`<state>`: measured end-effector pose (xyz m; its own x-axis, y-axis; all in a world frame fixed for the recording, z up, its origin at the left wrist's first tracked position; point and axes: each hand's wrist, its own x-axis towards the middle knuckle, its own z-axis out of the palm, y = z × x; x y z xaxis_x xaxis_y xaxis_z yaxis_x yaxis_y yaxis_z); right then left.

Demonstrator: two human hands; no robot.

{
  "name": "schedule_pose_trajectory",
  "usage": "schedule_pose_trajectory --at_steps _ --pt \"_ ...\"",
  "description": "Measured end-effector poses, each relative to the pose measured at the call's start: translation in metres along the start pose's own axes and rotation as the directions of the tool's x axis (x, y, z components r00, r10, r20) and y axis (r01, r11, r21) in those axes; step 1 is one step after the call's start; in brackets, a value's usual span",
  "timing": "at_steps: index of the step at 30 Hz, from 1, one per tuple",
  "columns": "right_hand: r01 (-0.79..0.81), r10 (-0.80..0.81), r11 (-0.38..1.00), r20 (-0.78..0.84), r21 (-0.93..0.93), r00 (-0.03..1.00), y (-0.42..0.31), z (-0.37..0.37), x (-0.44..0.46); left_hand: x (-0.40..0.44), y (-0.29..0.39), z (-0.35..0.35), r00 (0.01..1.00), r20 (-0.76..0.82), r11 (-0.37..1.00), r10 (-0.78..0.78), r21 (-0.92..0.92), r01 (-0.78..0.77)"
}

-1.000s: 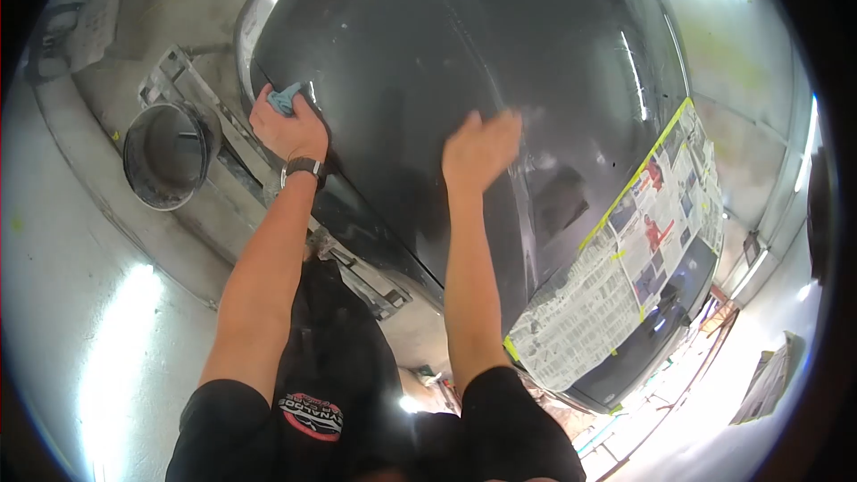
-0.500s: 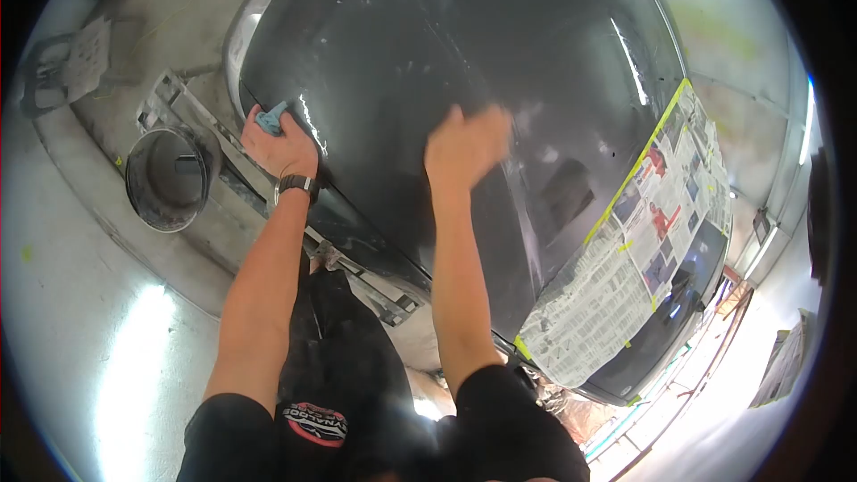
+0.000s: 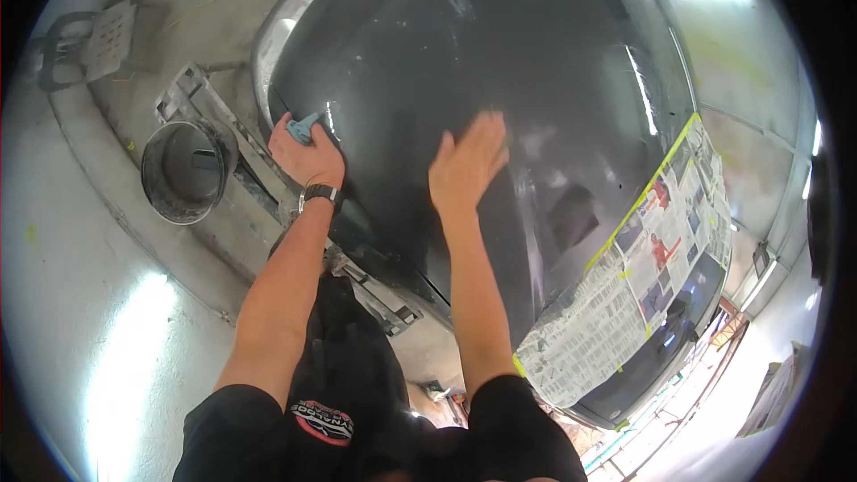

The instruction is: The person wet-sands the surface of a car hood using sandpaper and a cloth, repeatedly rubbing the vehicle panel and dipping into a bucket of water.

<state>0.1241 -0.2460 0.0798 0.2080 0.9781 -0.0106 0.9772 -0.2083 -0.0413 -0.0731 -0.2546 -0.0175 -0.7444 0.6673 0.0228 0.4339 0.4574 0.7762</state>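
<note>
Hood (image 3: pixel 393 71) cut off above; left hand (image 3: pixel 311 161), fingers clamped on part-hidden cloth (image 3: pixel 302 129); right hand (image 3: pixel 464 168) blurred, fingers seemingly apart.

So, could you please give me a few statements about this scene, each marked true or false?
1. The left hand holds a bluish wad. True.
2. The right hand is clenched into a fist. False: it is opened out over the dark car panel.
3. The bucket stands on the dark car panel. False: it is off to one side.
4. Yellow tape edges the newspaper. True.
</note>
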Motion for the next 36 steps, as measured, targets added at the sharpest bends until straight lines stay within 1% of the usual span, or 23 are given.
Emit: schedule_pose_trajectory --at_steps 1,3,6,7,8,9,11,14,16,18,21,23,25,26,27,28,30,31,32,33,34,35,36 --pt "0.089 -0.09 0.996 -0.089 -0.009 0.992 -0.017 0.014 0.036 0.0 0.004 0.0 1.0 -0.011 1.0 -0.02 -0.019 0.02" --pt "0.182 -0.184 0.983 -0.153 -0.026 0.971 -0.045 0.032 0.102 0.002 0.003 0.001 1.0 -0.017 1.0 -0.015 -0.001 0.015" --pt "0.364 -0.357 0.923 -0.075 0.127 0.931 -0.018 0.026 0.116 -0.002 0.004 -0.001 1.0 -0.014 1.0 -0.019 -0.005 0.019" --pt "0.389 -0.385 0.912 -0.056 0.127 0.921 -0.001 0.01 0.09 -0.001 0.004 0.0 1.0 -0.015 1.0 -0.02 -0.007 0.02" --pt "0.349 -0.346 0.933 -0.045 0.084 0.937 0.018 0.004 0.056 -0.001 0.003 0.0 1.0 -0.013 1.0 -0.023 -0.007 0.023" --pt "0.306 -0.305 0.951 -0.032 0.04 0.952 0.038 0.003 0.02 -0.001 0.0 0.001 1.0 -0.022 1.0 0.013 0.017 -0.012" --pt "0.107 -0.106 0.991 0.01 -0.075 0.994 0.065 -0.005 -0.051 0.0 0.004 0.001 0.999 -0.039 1.0 0.006 0.009 -0.006" --pt "-0.182 0.181 0.983 -0.015 -0.032 0.983 0.025 -0.004 -0.035 0.0 -0.002 0.001 1.0 -0.002 0.999 0.018 0.038 -0.018" --pt "-0.07 0.093 0.982 -0.128 0.176 0.987 -0.008 -0.003 0.032 0.0 -0.007 0.005 0.998 -0.013 0.996 0.065 0.059 -0.064" --pt "0.061 -0.012 0.978 -0.241 0.199 0.97 -0.026 0.022 0.089 -0.002 -0.008 0.005 0.999 -0.007 0.998 0.041 0.049 -0.041" --pt "0.169 -0.137 0.959 -0.15 0.225 0.979 0.015 0.01 0.062 0.001 -0.005 0.005 1.0 0.007 1.0 0.011 0.029 -0.011" --pt "0.016 -0.005 0.995 -0.106 0.101 0.994 0.066 -0.009 -0.018 0.0 -0.01 0.005 1.0 0.002 0.999 0.025 0.027 -0.025" --pt "-0.231 0.232 0.972 -0.009 0.031 0.973 0.126 -0.032 -0.107 0.004 -0.01 0.007 0.999 0.002 0.999 0.044 0.027 -0.044" --pt "-0.305 0.3 0.951 -0.083 -0.054 0.95 0.158 -0.028 -0.156 0.004 -0.011 0.007 0.999 0.005 0.998 0.052 0.033 -0.053" --pt "-0.376 0.354 0.918 -0.16 -0.13 0.921 0.177 -0.022 -0.184 0.003 -0.014 0.007 0.998 0.004 0.997 0.059 0.042 -0.059" --pt "-0.45 0.445 0.892 -0.086 -0.046 0.891 0.159 -0.037 -0.165 0.001 -0.009 0.003 1.0 0.01 0.999 0.025 0.044 -0.025" --pt "-0.603 0.598 0.79 0.076 0.111 0.798 0.115 -0.049 -0.097 0.001 0.001 0.002 0.999 0.016 0.999 -0.032 0.041 0.032" --pt "-0.451 0.46 0.888 -0.137 0.09 0.877 0.084 -0.03 -0.063 0.001 -0.007 0.007 1.0 -0.016 0.999 0.012 0.037 -0.011" --pt "-0.351 0.366 0.924 -0.085 0.149 0.927 0.045 -0.032 -0.021 0.004 -0.007 0.009 1.0 -0.021 0.999 0.022 0.028 -0.022" --pt "-0.262 0.296 0.926 -0.094 0.272 0.951 0.003 -0.03 0.013 0.004 -0.007 0.008 0.999 -0.023 0.999 0.031 0.024 -0.03" --pt "-0.149 0.187 0.972 -0.216 0.179 0.958 -0.02 0.011 0.04 0.001 -0.006 0.007 0.999 -0.028 0.999 0.032 0.019 -0.032" --pt "-0.144 0.179 0.975 -0.213 0.168 0.96 -0.031 0.035 0.061 -0.002 -0.007 0.011 0.999 -0.006 0.999 0.041 0.022 -0.041" --pt "-0.038 0.057 0.988 -0.124 0.149 0.991 -0.012 0.029 0.05 -0.005 -0.01 0.015 0.998 0.016 0.998 0.053 0.025 -0.054"
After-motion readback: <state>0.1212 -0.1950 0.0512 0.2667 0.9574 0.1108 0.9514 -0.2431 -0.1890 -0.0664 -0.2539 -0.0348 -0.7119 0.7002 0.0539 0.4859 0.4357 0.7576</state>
